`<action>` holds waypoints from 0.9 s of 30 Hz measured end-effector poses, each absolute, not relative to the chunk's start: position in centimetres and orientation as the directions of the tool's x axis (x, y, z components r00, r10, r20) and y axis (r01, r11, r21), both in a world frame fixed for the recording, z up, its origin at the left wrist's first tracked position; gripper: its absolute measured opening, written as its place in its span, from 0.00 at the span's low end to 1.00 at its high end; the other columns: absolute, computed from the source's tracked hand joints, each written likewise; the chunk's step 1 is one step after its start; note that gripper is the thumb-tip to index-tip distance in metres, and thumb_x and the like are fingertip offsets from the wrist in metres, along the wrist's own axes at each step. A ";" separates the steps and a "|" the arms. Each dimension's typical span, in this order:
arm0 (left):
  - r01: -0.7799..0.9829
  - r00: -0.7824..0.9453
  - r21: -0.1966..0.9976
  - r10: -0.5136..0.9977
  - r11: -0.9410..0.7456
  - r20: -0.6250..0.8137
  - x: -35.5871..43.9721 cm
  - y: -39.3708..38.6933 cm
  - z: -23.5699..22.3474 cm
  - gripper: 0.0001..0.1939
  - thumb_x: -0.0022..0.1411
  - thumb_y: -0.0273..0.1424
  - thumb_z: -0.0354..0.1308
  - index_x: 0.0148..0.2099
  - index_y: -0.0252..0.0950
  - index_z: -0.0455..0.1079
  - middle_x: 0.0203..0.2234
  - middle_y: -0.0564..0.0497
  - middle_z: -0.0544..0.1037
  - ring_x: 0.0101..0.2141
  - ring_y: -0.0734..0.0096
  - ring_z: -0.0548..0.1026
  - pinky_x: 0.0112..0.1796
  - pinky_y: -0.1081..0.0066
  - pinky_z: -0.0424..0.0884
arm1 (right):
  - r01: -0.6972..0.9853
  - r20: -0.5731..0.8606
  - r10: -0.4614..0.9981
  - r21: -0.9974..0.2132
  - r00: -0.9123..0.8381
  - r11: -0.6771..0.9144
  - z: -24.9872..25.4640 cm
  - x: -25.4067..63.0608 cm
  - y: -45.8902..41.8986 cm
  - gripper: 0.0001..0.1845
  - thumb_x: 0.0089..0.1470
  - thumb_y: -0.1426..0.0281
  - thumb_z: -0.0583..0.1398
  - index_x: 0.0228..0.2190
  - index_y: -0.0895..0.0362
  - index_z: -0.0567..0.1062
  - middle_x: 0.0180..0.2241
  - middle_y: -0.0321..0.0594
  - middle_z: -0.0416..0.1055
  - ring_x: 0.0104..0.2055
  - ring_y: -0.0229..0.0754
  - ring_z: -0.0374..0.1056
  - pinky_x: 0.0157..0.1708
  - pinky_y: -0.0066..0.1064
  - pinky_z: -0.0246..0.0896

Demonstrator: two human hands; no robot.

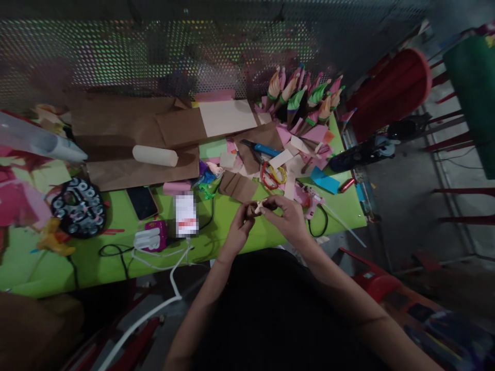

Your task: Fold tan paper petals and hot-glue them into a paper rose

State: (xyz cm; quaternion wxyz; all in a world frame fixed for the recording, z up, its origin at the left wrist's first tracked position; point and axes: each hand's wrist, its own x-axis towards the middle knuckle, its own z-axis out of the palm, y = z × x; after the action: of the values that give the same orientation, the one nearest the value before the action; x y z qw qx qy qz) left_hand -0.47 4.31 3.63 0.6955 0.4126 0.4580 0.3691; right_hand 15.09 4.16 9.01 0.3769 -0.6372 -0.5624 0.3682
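My left hand (pixel 240 225) is closed on a small curled brown paper piece (pixel 251 209) above the green table's front edge. Close beside it, my right hand (pixel 289 219) pinches a small pale piece (pixel 259 207) against the brown paper; its material is too small to tell. Just beyond the hands lie stacked brown paper cards (pixel 236 186). Scissors with red and yellow handles (pixel 269 176) and a blue box cutter (pixel 265 149) rest among paper scraps. To the right of my right hand is a pink glue gun (pixel 314 202).
Paper cones with swirled tops (pixel 303 98) stand at the back right. On the left are a cream paper roll (pixel 155 155), a black phone (pixel 142 202), a white-and-purple power adapter (pixel 151 236) and trailing cables. A red chair (pixel 390 93) stands beyond the table's right end.
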 end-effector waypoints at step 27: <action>-0.188 0.315 0.860 0.858 0.475 -0.406 -0.4 4.3 4.0 0.23 0.53 0.45 0.67 0.47 0.38 0.74 0.44 0.47 0.77 0.48 0.60 0.72 0.51 0.65 0.67 | 0.528 0.139 0.987 -0.834 -0.080 0.160 8.7 15.1 3.6 0.06 0.58 0.70 0.61 0.32 0.51 0.80 0.34 0.41 0.75 0.37 0.43 0.72 0.37 0.34 0.70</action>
State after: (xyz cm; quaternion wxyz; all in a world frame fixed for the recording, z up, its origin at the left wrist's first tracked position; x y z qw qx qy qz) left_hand -0.36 4.28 3.99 0.7246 0.3635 0.4610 0.3609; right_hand 15.14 3.58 8.72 0.3695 -0.5690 -0.6658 0.3106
